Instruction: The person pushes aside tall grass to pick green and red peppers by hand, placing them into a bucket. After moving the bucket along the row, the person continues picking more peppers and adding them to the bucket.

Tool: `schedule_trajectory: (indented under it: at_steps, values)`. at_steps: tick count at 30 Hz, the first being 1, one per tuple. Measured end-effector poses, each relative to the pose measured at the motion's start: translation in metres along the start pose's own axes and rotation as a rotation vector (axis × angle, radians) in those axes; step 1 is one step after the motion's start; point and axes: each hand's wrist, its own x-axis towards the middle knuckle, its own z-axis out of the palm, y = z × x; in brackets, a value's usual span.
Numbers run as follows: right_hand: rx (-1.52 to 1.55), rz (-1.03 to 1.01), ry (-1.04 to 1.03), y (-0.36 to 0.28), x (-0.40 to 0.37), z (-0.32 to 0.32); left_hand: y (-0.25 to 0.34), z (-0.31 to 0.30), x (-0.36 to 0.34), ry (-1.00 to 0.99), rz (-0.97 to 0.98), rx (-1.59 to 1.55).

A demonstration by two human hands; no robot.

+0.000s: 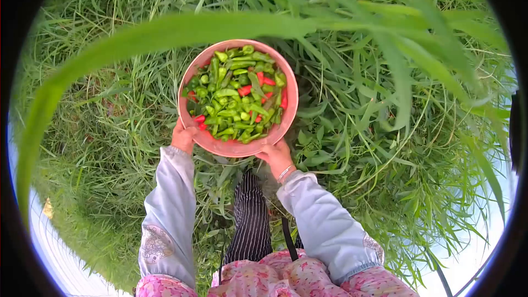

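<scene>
A round pink basin (238, 153) holds many green peppers (226, 92) and several red peppers (244, 91). My left hand (183, 136) grips its rim at the lower left, thumb over the edge. At the lower right of the rim, my right hand (276, 157) holds on with its thumb near the edge and a bracelet at the wrist. The fingers of both hands are partly hidden under the basin.
Tall grass (110, 165) surrounds the basin. Long blades (181, 30) hang close to the camera across the top, one passing in front of the basin's upper side. Leafy plants (316, 146) grow at its right. A striped trouser leg (250, 214) shows below.
</scene>
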Motion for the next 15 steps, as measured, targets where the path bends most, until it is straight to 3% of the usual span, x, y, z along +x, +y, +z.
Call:
schedule_trajectory:
  at_steps: [2,3,8,14,15]
  values:
    - [-0.054,0.035,0.067,0.011,0.000,0.010,-0.003,-0.011,0.012,-0.021,-0.050,-0.080]
    - [-0.055,0.061,0.097,0.011,0.000,0.011,-0.003,-0.009,0.015,0.071,-0.144,-0.013]
    - [-0.179,0.180,0.133,0.004,0.004,0.006,-0.012,-0.013,0.021,0.062,-0.049,0.057]
    - [-0.251,0.285,0.022,-0.028,-0.011,-0.018,0.001,-0.008,0.011,0.100,0.015,0.281]
    - [-0.266,0.282,0.009,-0.032,-0.020,-0.023,0.002,-0.010,0.005,0.052,0.096,0.199]
